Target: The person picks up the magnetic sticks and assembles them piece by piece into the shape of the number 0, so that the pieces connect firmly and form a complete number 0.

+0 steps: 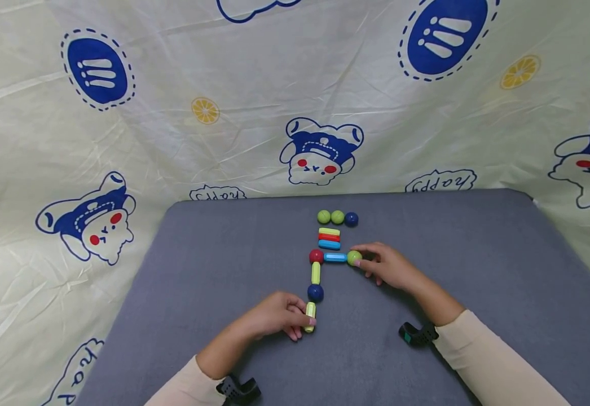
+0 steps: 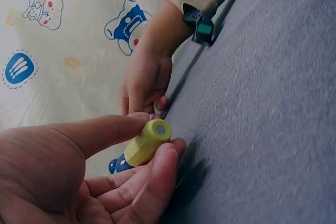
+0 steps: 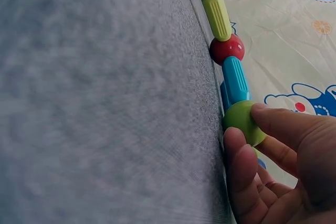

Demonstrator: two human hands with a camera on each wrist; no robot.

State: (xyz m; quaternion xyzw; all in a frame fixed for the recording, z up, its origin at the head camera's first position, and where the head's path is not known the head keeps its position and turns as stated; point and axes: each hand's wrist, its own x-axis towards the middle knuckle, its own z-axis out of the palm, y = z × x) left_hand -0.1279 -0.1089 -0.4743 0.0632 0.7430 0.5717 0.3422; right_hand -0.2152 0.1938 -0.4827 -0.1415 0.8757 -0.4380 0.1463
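Note:
My left hand (image 1: 282, 316) pinches a yellow-green ribbed magnetic rod (image 2: 147, 142) between thumb and fingers; a grey disc shows in its end. The rod's far end is at or close to a dark blue ball (image 1: 315, 292); contact is hard to tell. From that ball a second yellow-green rod (image 3: 217, 15) runs up to a red ball (image 3: 227, 49). A light blue rod (image 3: 235, 78) goes rightward from the red ball to a green ball (image 3: 243, 123). My right hand (image 1: 387, 268) holds this green ball between thumb and fingers.
Behind the chain lie stacked rods: yellow-green (image 1: 329, 232), red (image 1: 329, 238) and blue (image 1: 329, 245). Farther back, two green balls (image 1: 330, 217) and a dark blue ball (image 1: 351, 219) form a row. Everything rests on a grey cloth-covered table (image 1: 214, 254) before a printed curtain (image 1: 254, 67).

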